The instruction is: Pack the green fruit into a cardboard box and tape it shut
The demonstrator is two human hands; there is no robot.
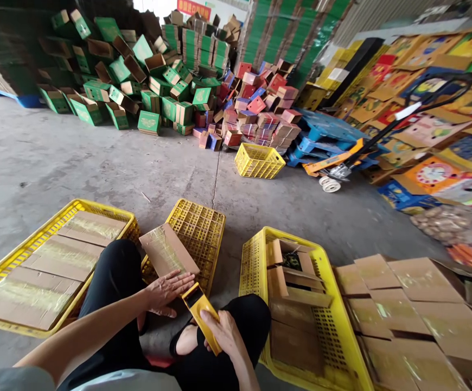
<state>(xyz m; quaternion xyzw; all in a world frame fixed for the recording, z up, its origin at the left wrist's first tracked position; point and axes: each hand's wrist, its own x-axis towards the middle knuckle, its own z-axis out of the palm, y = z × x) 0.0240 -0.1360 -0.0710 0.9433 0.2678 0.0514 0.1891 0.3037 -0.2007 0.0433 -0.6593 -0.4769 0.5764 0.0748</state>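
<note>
Between my knees a taped cardboard box (166, 247) lies at an angle on an overturned yellow crate (199, 225). My left hand (168, 293) rests flat on the box's near edge, fingers stretched out. In my right hand (222, 328) is a yellow tape dispenser (203, 315), gripped by its body; its dark end points at the box's near corner. Clear tape runs along the box's top. To my left a yellow crate (79, 205) holds several taped boxes (63, 252). The yellow crate (329, 277) on my right holds boxes, one with raised flaps (305, 293) and dark contents I cannot make out.
Stacked taped boxes (407, 320) stand at the far right. Ahead on the concrete floor (158, 168) are another yellow crate (260, 161), an orange pallet jack (337, 163) and blue pallets (329, 130). Piles of green boxes (150, 122) and red boxes (256, 103) lie behind.
</note>
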